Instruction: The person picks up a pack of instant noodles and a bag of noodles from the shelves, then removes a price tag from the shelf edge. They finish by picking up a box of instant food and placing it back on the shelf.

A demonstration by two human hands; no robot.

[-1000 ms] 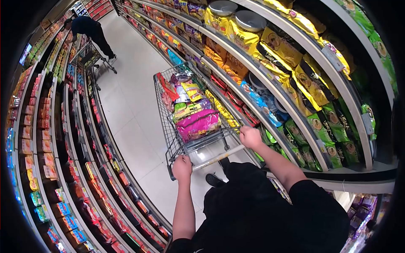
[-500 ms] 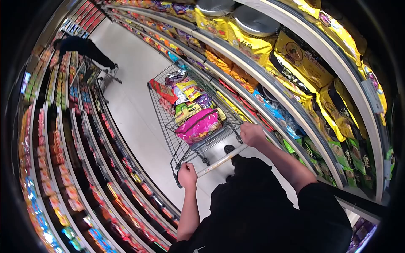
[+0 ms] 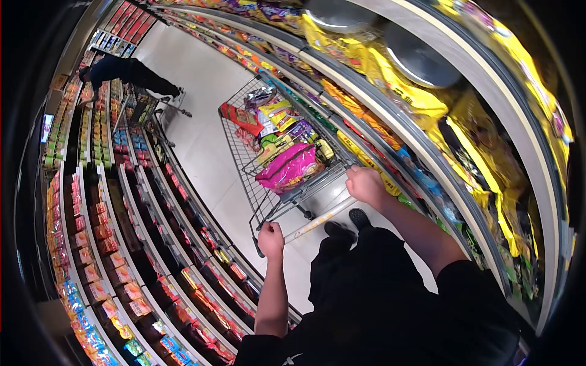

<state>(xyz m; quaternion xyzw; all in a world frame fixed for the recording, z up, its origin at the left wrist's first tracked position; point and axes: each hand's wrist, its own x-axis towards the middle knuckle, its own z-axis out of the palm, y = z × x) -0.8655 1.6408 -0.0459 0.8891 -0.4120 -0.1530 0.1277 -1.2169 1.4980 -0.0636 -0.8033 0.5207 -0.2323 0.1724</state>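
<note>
A grey wire-mesh shopping cart (image 3: 244,158) stands on the pale, smooth tiled floor (image 3: 195,79) of a supermarket aisle, directly ahead of the person and close to the right-hand shelving. Its basket is a grid of thin metal rods, and across its near end runs a straight white tubular push handle (image 3: 317,221). The left hand (image 3: 270,238) is wrapped in a closed fist around the handle's left end, and the right hand (image 3: 365,184) is curled shut over the right end, the two hands well apart along the bar. Inside the basket lie soft, crinkled plastic packets: a large glossy magenta bag (image 3: 289,172) nearest the handle, with yellow, green and purple packets behind it and a flat red packet (image 3: 241,119) at the far end. Curved shelves of shiny yellow snack bags (image 3: 390,70) rise on the right; rows of small bright boxes line the left. Farther down the aisle another person in dark clothes (image 3: 131,71) bends beside a second cart (image 3: 146,107).
</note>
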